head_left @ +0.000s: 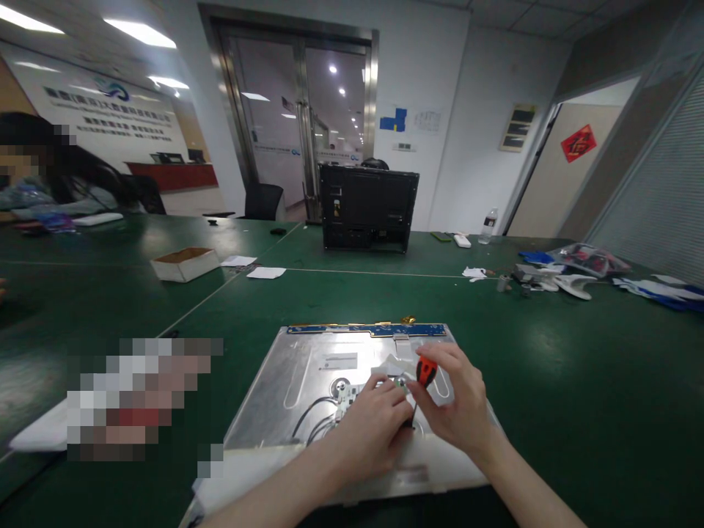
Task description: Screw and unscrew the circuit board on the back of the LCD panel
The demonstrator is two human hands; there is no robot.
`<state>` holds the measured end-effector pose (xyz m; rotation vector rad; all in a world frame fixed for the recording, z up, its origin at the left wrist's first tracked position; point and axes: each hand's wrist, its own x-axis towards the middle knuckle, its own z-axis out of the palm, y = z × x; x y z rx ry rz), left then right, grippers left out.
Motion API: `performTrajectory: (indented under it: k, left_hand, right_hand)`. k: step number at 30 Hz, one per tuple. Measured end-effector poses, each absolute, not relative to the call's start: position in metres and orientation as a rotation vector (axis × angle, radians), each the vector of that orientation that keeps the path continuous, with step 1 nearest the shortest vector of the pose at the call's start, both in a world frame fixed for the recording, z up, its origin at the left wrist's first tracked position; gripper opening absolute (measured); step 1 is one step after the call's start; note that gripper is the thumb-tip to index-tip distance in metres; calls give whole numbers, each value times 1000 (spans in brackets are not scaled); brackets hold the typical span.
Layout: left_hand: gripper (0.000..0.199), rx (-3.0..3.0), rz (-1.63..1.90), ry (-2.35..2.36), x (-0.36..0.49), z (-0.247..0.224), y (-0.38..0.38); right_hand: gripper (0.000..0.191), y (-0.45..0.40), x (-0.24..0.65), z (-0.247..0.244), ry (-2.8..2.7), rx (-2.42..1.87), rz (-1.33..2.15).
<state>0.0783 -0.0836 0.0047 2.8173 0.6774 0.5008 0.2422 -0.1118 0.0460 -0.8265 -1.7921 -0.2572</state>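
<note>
Before me lies a flat silvery display panel [264, 400] with a blue circuit strip [352, 331] along its far edge. My right hand [462, 403] pinches the red and black handle of a screwdriver [426, 371], which stands nearly upright over the panel. My left hand [374, 418] rests beside its shaft, fingers curled down at a small circuit board [347, 396]; what they hold is hidden. Black cables [313, 414] run from the board toward the near side. A white sheet [247, 469] covers the panel's near part.
A black monitor-like unit [368, 209] stands farther back on the green table [550, 381]. At left are an open cardboard box [185, 264] and a blurred-out patch. Bags and loose parts [583, 264] lie at right, near a water bottle [488, 226]. Another person [60, 169] sits far left.
</note>
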Motion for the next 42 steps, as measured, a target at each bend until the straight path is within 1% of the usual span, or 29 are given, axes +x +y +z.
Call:
performTrajectory:
  k: [5, 10, 15, 19, 22, 27, 30, 36, 42]
  left_hand:
    - [16, 2810, 505, 679, 78, 4, -84]
    - [16, 2809, 494, 669, 78, 6, -84]
    - [16, 2815, 498, 667, 77, 4, -84]
    - [17, 2819, 496, 673, 77, 3, -84]
    - [17, 2815, 493, 672, 77, 4, -85]
    - [14, 2812, 483, 659, 78, 7, -85]
    - [13, 2817, 481, 660, 78, 6, -84]
    - [17, 2810, 512, 655, 78, 4, -84]
    - [18, 2812, 508, 657, 78, 4, -84]
  right_hand:
    - [42, -113, 240, 48, -1746, -881, -355]
    - [50, -116, 241, 49, -1797, -827, -259]
    - [42, -112, 241, 47, -1776, -779, -230]
    - [41, -111, 240, 46, -1762, -822, -308]
    - [44, -112, 240, 47, -1765, -839, -340]
    - [51, -115, 241, 49, -1809, -792, -249]
    - [48, -114, 241, 48, -1810, -780, -220]
    - [41, -112, 240, 43, -1764, -792, -200]
    - [39, -112, 241, 43, -1768, -795, -219]
